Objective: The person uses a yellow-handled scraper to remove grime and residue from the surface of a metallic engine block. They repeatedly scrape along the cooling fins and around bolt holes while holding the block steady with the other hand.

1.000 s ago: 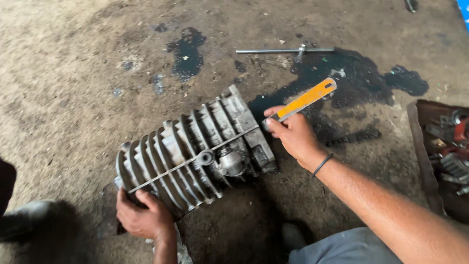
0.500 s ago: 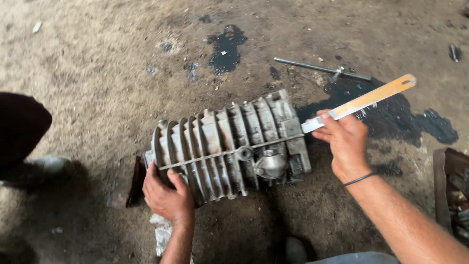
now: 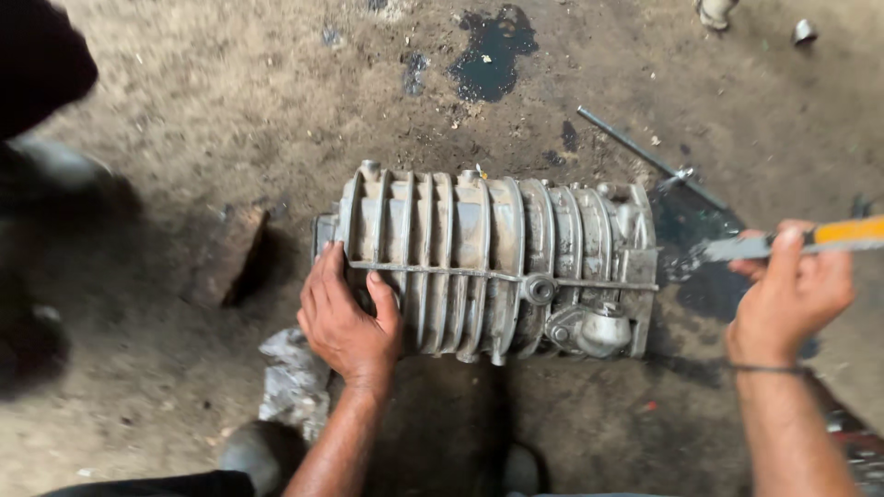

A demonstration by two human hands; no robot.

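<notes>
From my head camera, looking straight down: my left hand (image 3: 348,322) lies flat with fingers spread on the near left end of the ribbed grey metal casing (image 3: 497,262), pressing rather than gripping, and the casing lies on its side on the dirty concrete floor (image 3: 184,120). My right hand (image 3: 789,299) is off to the casing's right, clear of it, fingers wrapped tight round an orange-handled flat tool (image 3: 801,239). A thin metal rod (image 3: 649,158) lies beyond, beside dark oil patches (image 3: 493,51), and a crumpled rag (image 3: 293,373) sits by my left wrist.
</notes>
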